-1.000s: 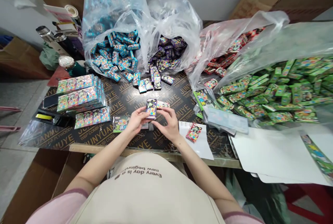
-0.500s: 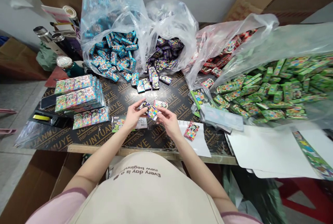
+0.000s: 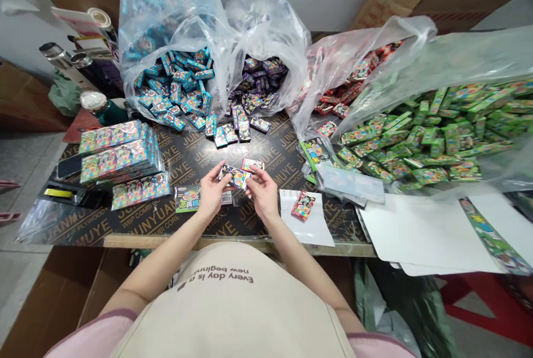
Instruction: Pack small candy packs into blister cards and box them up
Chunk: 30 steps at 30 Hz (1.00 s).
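Two hands, one purple box.
Left hand and right hand pinch purple box, now turned flat; red box at 3 o'clock.

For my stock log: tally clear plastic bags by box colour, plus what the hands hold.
Clear plastic bag of blue cardboard boxes: 1
Bag of purple boxes: 1
Bag of red boxes: 1
Bag of green boxes: 1
Small purple box in left hand and right hand: 1
Total: 5

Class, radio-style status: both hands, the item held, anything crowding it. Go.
Left hand and right hand both gripping purple box. Pink box just behind. Red box lying apart, right.
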Tool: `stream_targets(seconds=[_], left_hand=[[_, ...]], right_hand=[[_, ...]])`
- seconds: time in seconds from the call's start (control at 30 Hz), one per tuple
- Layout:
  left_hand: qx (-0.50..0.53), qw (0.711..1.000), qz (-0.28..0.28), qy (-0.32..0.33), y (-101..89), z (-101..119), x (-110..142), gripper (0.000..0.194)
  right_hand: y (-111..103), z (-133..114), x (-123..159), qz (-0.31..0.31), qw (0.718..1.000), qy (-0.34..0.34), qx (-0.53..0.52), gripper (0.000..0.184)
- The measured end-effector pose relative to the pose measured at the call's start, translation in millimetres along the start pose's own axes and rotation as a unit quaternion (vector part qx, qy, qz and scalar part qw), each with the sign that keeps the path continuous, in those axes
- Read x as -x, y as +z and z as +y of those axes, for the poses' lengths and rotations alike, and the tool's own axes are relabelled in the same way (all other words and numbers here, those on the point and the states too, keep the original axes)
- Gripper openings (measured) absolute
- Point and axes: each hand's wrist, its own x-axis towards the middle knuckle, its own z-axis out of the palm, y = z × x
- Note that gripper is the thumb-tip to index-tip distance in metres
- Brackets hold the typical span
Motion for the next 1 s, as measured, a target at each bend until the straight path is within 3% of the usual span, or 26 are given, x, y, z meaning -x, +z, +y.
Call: stream_targets(seconds=[0.1,0.33,0.5,0.63,0.8,0.93,1.0], left_hand=[[0.004,1.0,-0.005,-0.024,-0.5,1,-1,0.058],[0.027,0.991,-0.02,-0.128,-2.9,5,-5,0.047],[0.03,0.984,-0.033,-0.171,-5.8,6,-6,0.039],[0.024,0.988,-0.021,-0.149,-7.1,5,-4,0.042],[-0.032,0.997,-0.024,-0.06,-8.7,6,-2,0.054],[-0.103,0.992,-0.061,-0.041,-12.4,8,-1,0.061],[-0.138,0.984,-0.098,-0.053,-14.3,12,-3,0.061]], right_hand=[[-2,-4,0,-0.03,0.999,0.029,-0.015,0.036],[-3,-12,2,-0.045,0.997,0.047,-0.034,0.032],[-5,-15,2,-0.09,0.993,0.069,-0.042,0.03],[-9,-15,1,-0.105,0.991,0.081,-0.029,0.031],[-16,-11,0,-0.141,0.985,0.101,-0.022,0.039],[-22,-2,-1,-0.188,0.977,0.097,0.011,0.054],[-26,0,-1,-0.201,0.976,0.045,0.076,0.07]])
